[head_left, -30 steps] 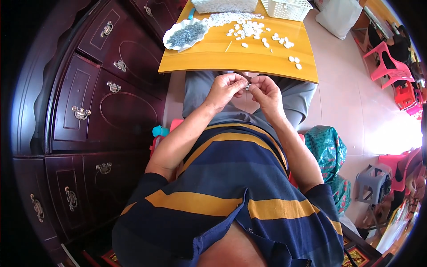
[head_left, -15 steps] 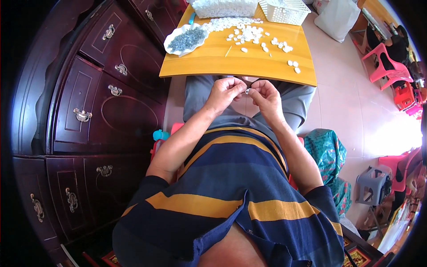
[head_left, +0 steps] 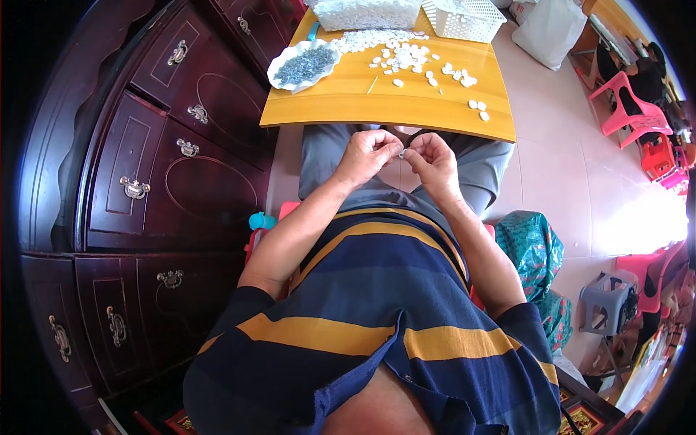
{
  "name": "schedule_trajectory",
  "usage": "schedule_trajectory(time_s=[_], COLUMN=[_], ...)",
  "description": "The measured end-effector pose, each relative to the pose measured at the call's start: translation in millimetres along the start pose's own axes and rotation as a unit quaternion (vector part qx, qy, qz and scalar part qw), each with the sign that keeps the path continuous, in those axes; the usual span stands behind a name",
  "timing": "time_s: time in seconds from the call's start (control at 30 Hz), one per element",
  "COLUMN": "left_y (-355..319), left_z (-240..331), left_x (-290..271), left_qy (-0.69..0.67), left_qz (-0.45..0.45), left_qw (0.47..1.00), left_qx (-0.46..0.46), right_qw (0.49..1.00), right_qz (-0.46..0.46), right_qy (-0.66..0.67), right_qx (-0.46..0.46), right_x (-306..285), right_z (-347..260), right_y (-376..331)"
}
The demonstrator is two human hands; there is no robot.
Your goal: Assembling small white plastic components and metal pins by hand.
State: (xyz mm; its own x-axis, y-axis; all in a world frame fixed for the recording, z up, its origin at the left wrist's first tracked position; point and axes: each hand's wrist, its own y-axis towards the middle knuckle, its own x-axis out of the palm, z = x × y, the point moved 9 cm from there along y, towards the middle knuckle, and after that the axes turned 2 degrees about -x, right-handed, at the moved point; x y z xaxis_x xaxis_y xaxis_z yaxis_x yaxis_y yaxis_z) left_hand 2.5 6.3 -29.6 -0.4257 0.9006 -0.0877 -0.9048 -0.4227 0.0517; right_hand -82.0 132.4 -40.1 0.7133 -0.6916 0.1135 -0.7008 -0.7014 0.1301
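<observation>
Over my lap, just short of the table's near edge, both hands meet at the fingertips. My right hand point(head_left: 435, 167) is closed in a pinch on a small white piece point(head_left: 402, 153), too small to make out its kind. Against its other side press the thumb and forefinger of my left hand point(head_left: 368, 156), also closed; whatever they hold is hidden. On the table point(head_left: 326, 109) beyond lie scattered white oval pieces point(head_left: 409, 54). A scalloped white dish point(head_left: 272, 70) of small grey-blue bits stands at the left.
At the table's far side are a clear tub point(head_left: 368, 16) of small pieces and a white perforated basket point(head_left: 464, 27). Dark wooden drawers point(head_left: 210, 181) line my left. On my right are a green bag point(head_left: 529, 246), a grey stool point(head_left: 607, 301) and a pink chair point(head_left: 631, 105).
My hands have shifted very slightly, and the small white piece between the fingertips has turned and dropped a little. The things on the table have not moved.
</observation>
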Motion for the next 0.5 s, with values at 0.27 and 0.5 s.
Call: schedule_trajectory(time_s=[0.27, 0.5], left_y=[-0.1, -0.8], left_z=[4.4, 1.7], left_x=[1.1, 1.2], left_qy=[-0.047, -0.026], left_qz=[-0.004, 0.004], left_qw=[0.999, 0.999], left_qx=[-0.013, -0.018], right_qw=[0.998, 0.997], right_qz=[0.016, 0.030], right_qy=[0.062, 0.064], right_qx=[0.002, -0.011], right_x=[0.8, 0.1], right_z=[-1.1, -1.9], right_y=[-2.0, -4.1])
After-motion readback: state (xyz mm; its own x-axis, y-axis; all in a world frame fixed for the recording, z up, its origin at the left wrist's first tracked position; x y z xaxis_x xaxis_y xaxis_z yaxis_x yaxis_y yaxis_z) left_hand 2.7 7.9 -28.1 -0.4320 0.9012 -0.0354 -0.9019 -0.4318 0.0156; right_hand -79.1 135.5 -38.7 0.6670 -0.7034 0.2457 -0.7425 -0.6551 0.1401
